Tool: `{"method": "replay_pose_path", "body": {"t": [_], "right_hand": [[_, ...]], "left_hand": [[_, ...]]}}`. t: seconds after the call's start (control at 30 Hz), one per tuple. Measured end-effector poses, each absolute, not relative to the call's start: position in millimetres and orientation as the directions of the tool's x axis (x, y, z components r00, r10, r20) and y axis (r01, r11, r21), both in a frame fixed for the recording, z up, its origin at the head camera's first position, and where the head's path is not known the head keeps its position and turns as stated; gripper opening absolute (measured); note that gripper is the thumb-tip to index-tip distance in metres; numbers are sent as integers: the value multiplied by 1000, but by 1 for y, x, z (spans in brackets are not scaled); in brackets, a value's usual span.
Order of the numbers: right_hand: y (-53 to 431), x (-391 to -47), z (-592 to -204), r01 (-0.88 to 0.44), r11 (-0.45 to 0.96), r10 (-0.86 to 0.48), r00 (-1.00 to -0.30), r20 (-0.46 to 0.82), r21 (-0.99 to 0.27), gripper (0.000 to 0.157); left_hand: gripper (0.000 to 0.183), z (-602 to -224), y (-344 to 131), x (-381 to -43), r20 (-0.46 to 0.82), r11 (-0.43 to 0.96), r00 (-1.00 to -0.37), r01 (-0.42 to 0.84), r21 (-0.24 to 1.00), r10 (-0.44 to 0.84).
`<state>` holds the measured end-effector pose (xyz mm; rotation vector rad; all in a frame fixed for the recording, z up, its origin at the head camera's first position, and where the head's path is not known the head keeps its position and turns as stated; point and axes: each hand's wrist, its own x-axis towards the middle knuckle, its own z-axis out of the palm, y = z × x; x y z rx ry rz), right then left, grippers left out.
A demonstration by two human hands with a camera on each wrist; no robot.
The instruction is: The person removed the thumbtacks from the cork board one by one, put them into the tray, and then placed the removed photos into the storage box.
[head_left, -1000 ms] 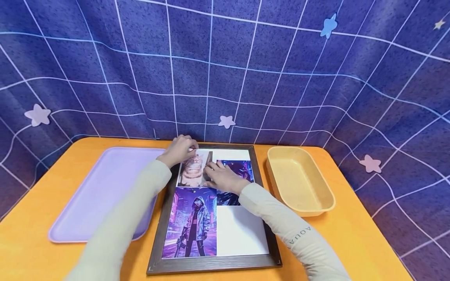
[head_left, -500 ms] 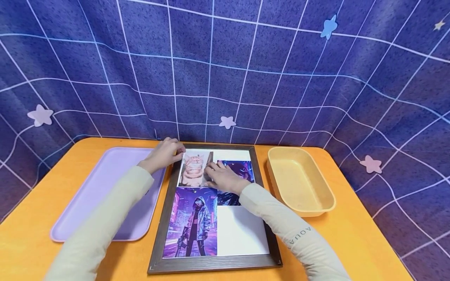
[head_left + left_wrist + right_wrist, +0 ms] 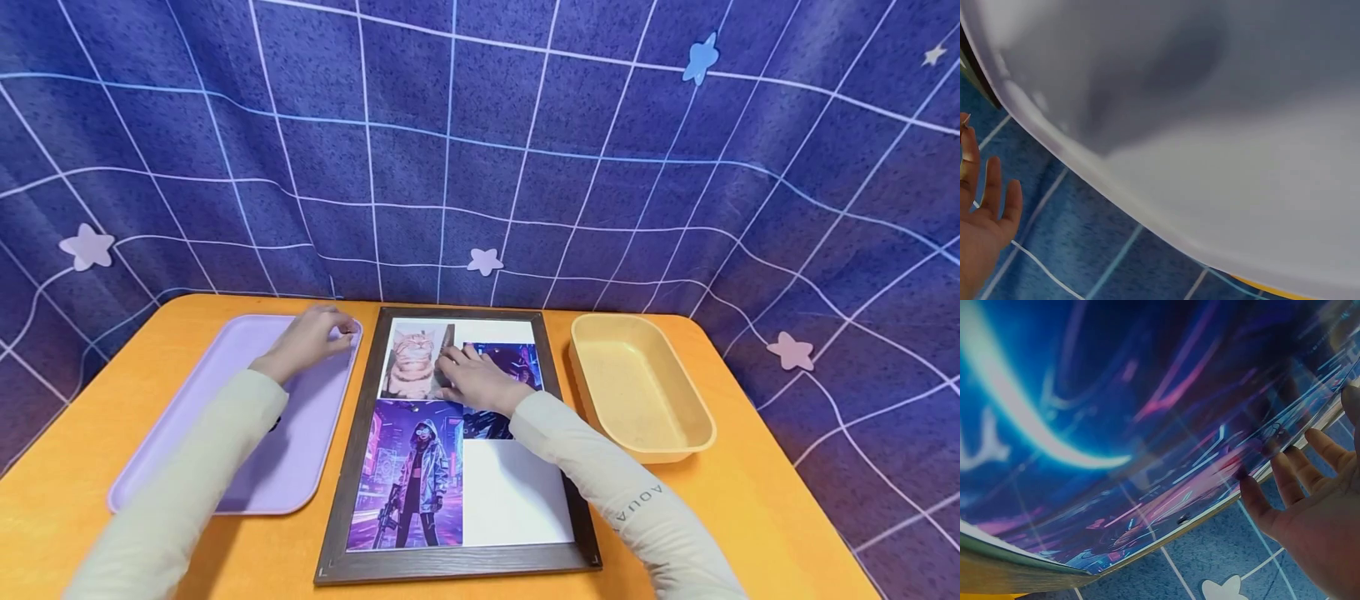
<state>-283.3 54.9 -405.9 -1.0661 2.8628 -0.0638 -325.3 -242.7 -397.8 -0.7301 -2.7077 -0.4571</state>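
Observation:
A dark brown picture frame (image 3: 457,567) lies on the table, with pictures on its white backing. At its upper left is a cat picture (image 3: 412,362); below that is a neon city picture (image 3: 408,483) of a hooded figure. My right hand (image 3: 480,379) rests with bent fingers at the cat picture's right edge, partly covering a dark neon picture (image 3: 513,358). In the right wrist view, glossy blue and pink artwork (image 3: 1166,412) fills much of the view. My left hand (image 3: 307,337) is over the purple tray's far right corner, fingers bent; whether its fingertips pinch something small is unclear.
The purple tray (image 3: 300,467) lies left of the frame, with a small dark spot (image 3: 274,425) beside the left sleeve. A yellow bin (image 3: 645,392) stands to the right. Blue gridded cloth (image 3: 480,167) with star shapes hangs behind the orange table (image 3: 750,517).
My left hand has moved left from the top of the cat picture, across the frame's edge, to over the purple tray. The right hand has stayed in place.

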Motion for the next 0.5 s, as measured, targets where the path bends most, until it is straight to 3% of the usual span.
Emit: {"method": "replay_pose_path", "body": {"t": [0.5], "right_hand": [[55,-284,-406,-638,767,-641,-761,-96,-65,45]], "left_hand": [[11,-409,-273,-314,303,856,-879,448,259,368]]}}
